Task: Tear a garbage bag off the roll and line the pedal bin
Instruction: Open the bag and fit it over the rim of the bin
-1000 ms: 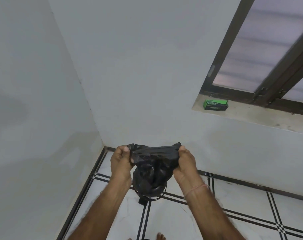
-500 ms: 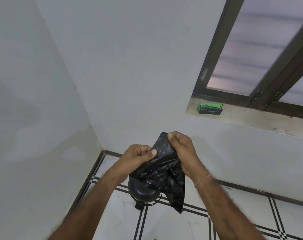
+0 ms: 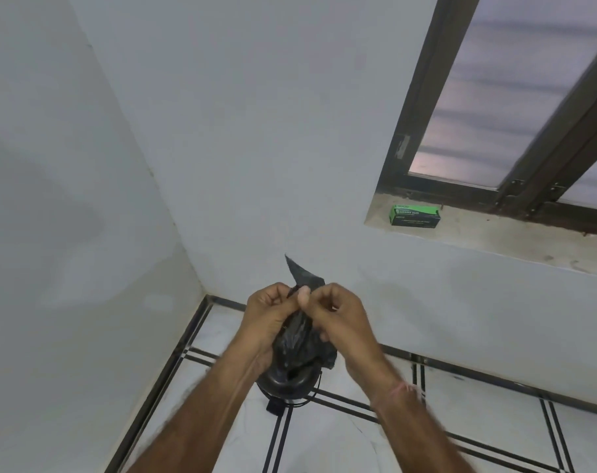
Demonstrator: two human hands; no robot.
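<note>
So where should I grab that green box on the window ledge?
Take the green box by its two short ends, coming from the front, the room side. It lies flat and long along the window ledge, with the window frame close behind, so only the front and ends look open.

Black garbage bag [image 3: 298, 336], green box [image 3: 414, 216] (dark lettering), white black-lined floor tiles [image 3: 341, 438].

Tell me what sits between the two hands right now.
In the head view, the crumpled black garbage bag is pinched between the left hand and right hand, above the pedal bin.
</note>
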